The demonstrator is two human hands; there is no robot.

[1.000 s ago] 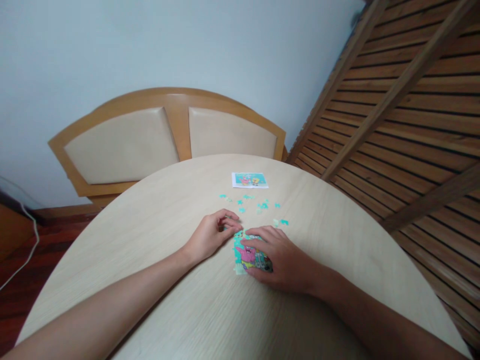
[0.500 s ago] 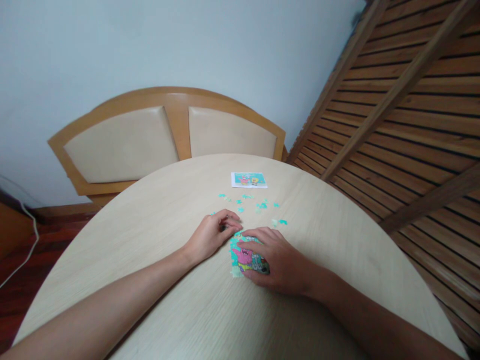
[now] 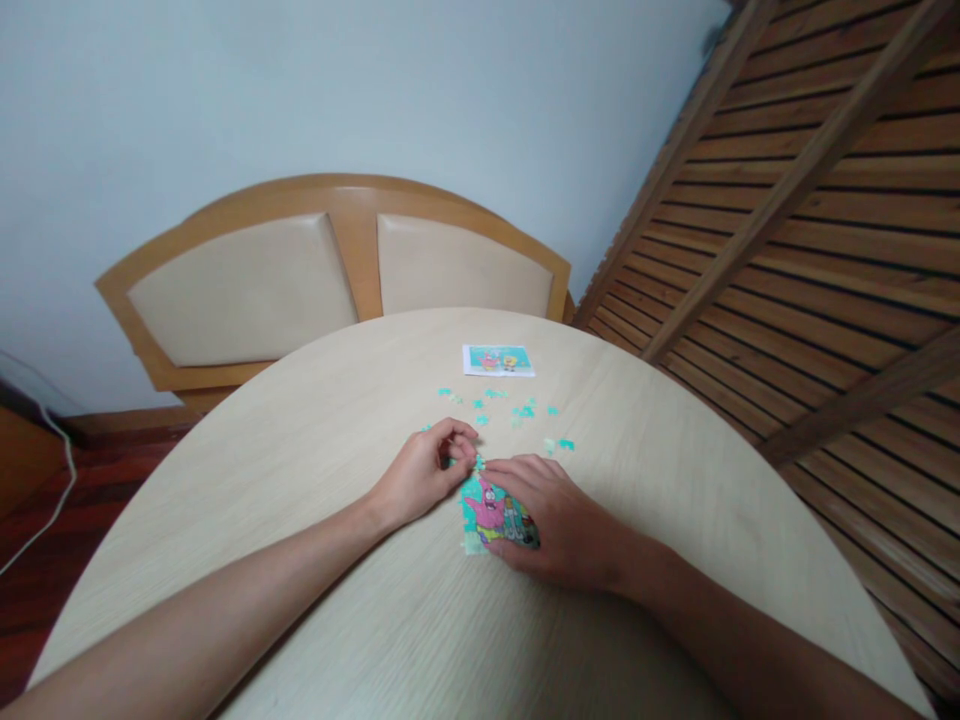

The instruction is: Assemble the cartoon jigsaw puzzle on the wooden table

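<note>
A partly joined jigsaw puzzle (image 3: pixel 487 515), showing a pink cartoon starfish on teal, lies flat on the table. My right hand (image 3: pixel 555 515) is curved over its right side, thumb at the near edge and fingers at the far edge, covering part of the picture. At the puzzle's upper left, a small teal puzzle piece (image 3: pixel 478 462) shows at the thumb tip of my left hand (image 3: pixel 429 465), whose fingers are curled in a pinch. The right fingertips are close to that piece. Several loose teal puzzle pieces (image 3: pixel 523 411) lie scattered beyond both hands.
A picture card (image 3: pixel 499 361) with the cartoon scene lies past the loose pieces. The round wooden table (image 3: pixel 300 400) has a padded bench back (image 3: pixel 247 285) behind it, against a pale wall. A slatted wooden screen (image 3: pixel 787 220) stands at the right.
The right index finger has drawn back toward the far edge, uncovering more of the starfish. The small piece by my left thumb now shows more clearly. Both arms stay nearly in place.
</note>
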